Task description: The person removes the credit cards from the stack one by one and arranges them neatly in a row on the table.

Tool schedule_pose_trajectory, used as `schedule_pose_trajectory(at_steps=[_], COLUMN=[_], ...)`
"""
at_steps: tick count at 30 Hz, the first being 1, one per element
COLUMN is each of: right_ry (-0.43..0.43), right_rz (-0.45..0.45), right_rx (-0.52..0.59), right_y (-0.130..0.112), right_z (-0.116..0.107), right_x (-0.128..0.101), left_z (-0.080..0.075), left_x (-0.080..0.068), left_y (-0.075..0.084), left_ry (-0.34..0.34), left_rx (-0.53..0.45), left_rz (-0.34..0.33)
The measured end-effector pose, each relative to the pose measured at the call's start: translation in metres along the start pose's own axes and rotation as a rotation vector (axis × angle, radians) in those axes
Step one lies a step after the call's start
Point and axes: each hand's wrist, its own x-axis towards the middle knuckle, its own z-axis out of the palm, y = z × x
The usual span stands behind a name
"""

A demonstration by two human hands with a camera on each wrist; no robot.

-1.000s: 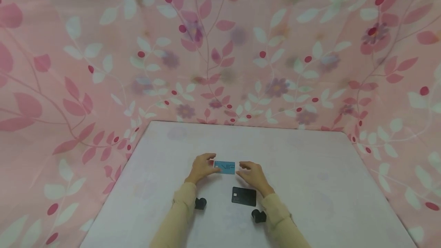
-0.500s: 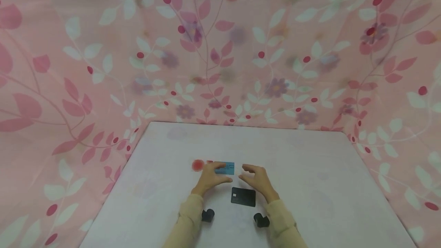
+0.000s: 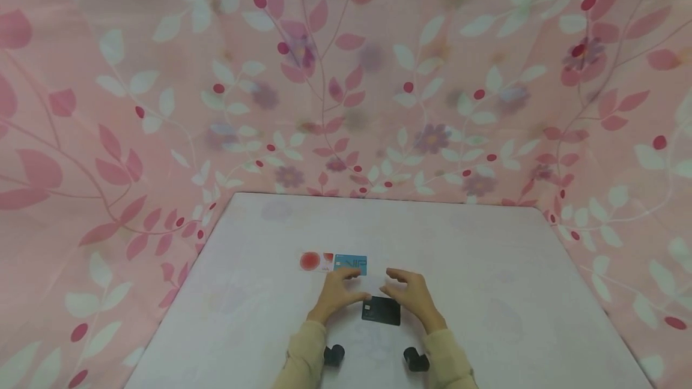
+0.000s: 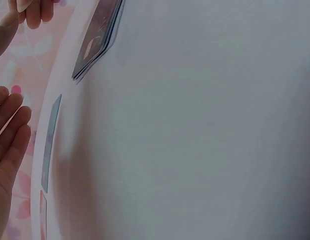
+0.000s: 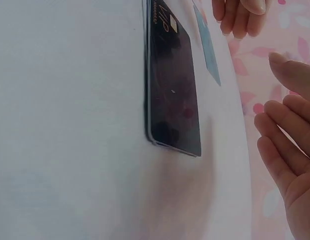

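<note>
A small stack of black cards (image 3: 382, 312) with a gold chip lies on the table; the right wrist view shows "VIP" printed on the top black card (image 5: 174, 95). My left hand (image 3: 337, 294) hovers at the stack's left, thumb and fingers spread, the thumb near its upper left corner. On the other side my right hand (image 3: 415, 299) curves loosely by the upper right corner. Neither hand holds anything. Beyond them lies a blue VIP card (image 3: 351, 263), its lower edge partly hidden by left fingers. Beside it, end to end, lies a white card with red print (image 3: 313, 261).
The white-covered table (image 3: 459, 245) spreads out around the cards. Pink floral cloth (image 3: 378, 77) rises behind and at both sides. Black wrist-worn devices (image 3: 334, 355) sit at the inner side of each wrist.
My left hand has let go of the blue card, which stays beside the red-and-white card. Both hands have drawn back toward the black stack, and the red-and-white card has come into full view.
</note>
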Motion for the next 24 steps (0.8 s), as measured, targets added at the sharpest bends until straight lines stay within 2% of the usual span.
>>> schedule_pose_trajectory(at_steps=[3, 6, 12, 17, 24], right_ry=[-0.005, -0.013, -0.021, -0.006, 0.004], right_rz=[0.01, 0.019, -0.004, -0.029, -0.011], right_rx=[-0.015, -0.032, -0.091, -0.114, -0.126], right_y=[0.002, 0.005, 0.009, 0.016, 0.026], right_z=[0.0, 0.0, 0.002, 0.004, 0.009], right_x=[-0.005, -0.01, -0.021, -0.027, -0.033], left_z=[0.004, 0.007, 0.008, 0.008, 0.01], left_x=[-0.003, -0.005, -0.009, -0.013, -0.015], left_y=[-0.001, -0.002, -0.001, -0.001, -0.003], left_ry=[0.018, 0.024, 0.006, 0.002, 0.003], left_rx=[0.014, 0.029, 0.067, 0.063, 0.078], left_rz=[0.028, 0.028, -0.003, -0.019, -0.025])
